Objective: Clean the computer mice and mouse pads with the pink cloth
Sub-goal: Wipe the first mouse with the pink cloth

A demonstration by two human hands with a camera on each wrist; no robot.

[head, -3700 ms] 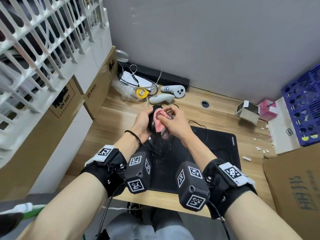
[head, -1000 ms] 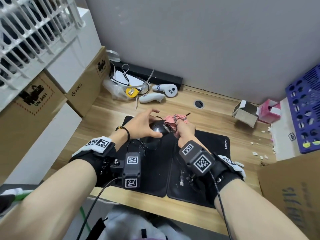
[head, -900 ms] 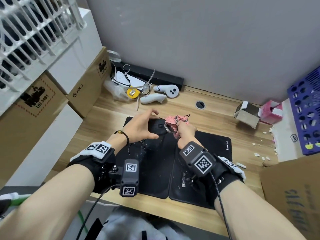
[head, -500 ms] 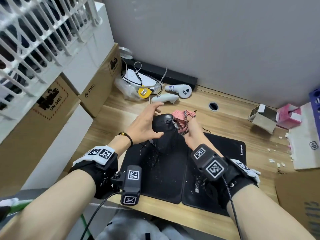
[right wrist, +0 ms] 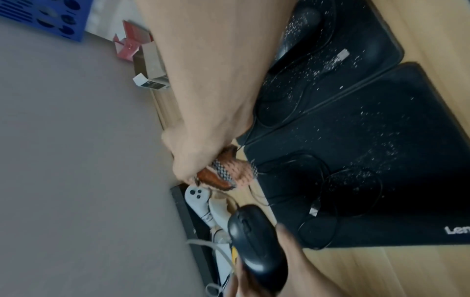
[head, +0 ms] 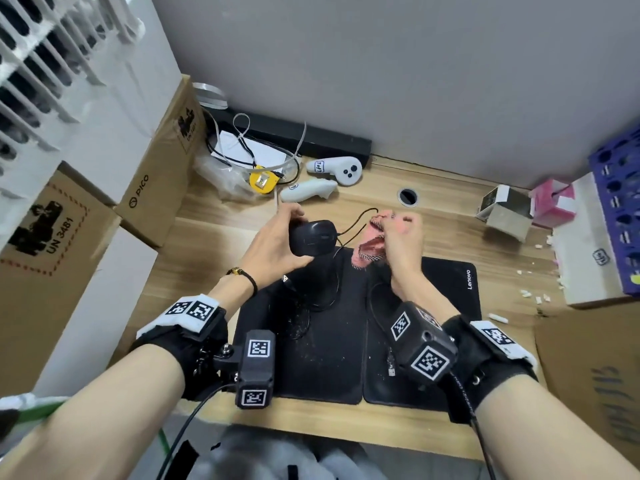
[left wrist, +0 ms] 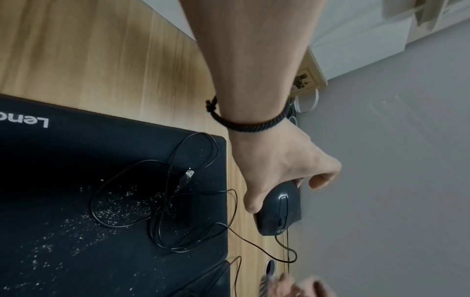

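Head cam: black wired mouse held clear above the tabletop, gripped btwn thumb & fingers of left hand. Right hand, fist closed, clutches pink cloth just beside it. Below, two black mouse pads lie side by side, speckled w/ white crumbs, cable looped across.

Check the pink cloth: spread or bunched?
Bunched. The right hand grips the pink cloth crumpled, beside the mouse.
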